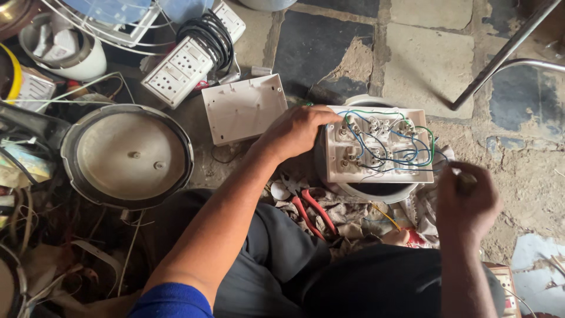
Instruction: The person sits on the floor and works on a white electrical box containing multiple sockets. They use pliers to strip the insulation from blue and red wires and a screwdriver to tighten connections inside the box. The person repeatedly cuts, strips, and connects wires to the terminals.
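Fingers of the left hand (pixel 297 131) press down on the white plastic switchboard back with blue and green wiring (pixel 376 144), steadying it wiring-up on the round dark pot rim (pixel 376 191), while the right hand (pixel 466 199) is clenched around what seems a thin tool handle

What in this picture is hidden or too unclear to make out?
All in the head view:
- Tool in the right hand: blurred, wrapped by the fingers; kind unclear.
- Left edge of the open switchboard: covered by the left hand.
- Round container beneath it: mostly hidden by the board.
- Red-handled pliers: jaws lost among rags.
- Fan: cut off by the top edge.
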